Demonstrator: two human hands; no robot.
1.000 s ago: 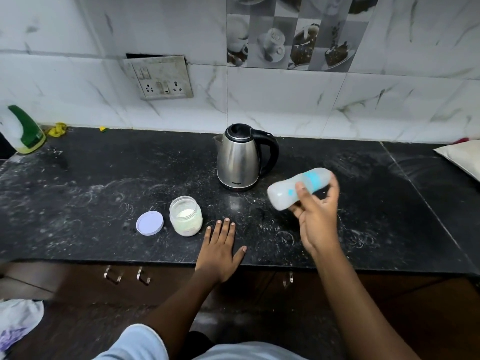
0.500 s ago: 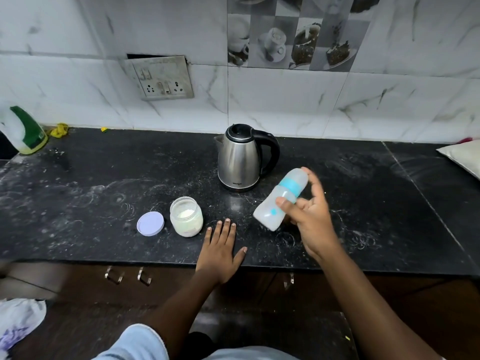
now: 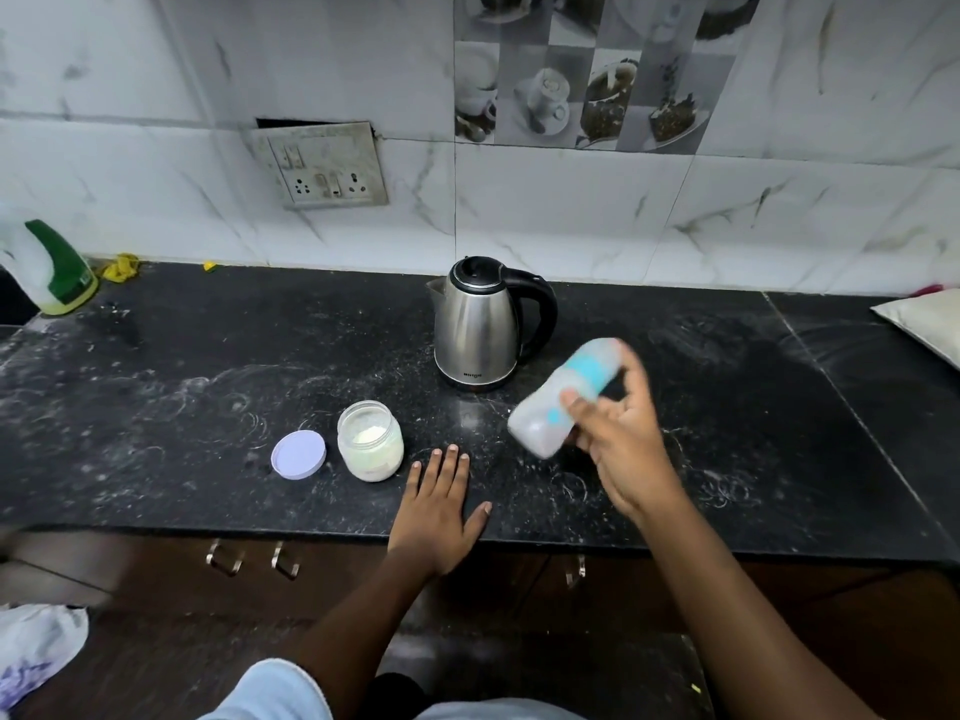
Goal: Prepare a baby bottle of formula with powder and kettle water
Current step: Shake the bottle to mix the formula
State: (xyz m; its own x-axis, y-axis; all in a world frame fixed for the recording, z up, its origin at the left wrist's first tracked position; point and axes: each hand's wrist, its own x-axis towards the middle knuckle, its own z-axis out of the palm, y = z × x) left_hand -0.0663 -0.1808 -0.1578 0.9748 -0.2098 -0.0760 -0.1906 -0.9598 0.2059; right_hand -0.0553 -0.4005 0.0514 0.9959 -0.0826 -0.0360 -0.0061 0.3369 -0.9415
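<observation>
The right hand (image 3: 618, 449) is wrapped around the translucent plastic baby bottle with a blue collar (image 3: 563, 402), holding it in the air above the black stone desk (image 3: 156, 387), just right of the steel electric kettle (image 3: 478, 330). The bottle's long axis tilts, base low toward the front edge, capped end up and away; it is blurred, likely mid-shake. The left hand (image 3: 436, 511) lies flat and empty at the front edge, just beside the open glass powder jar (image 3: 370, 439) and its lilac round lid (image 3: 298, 453).
</observation>
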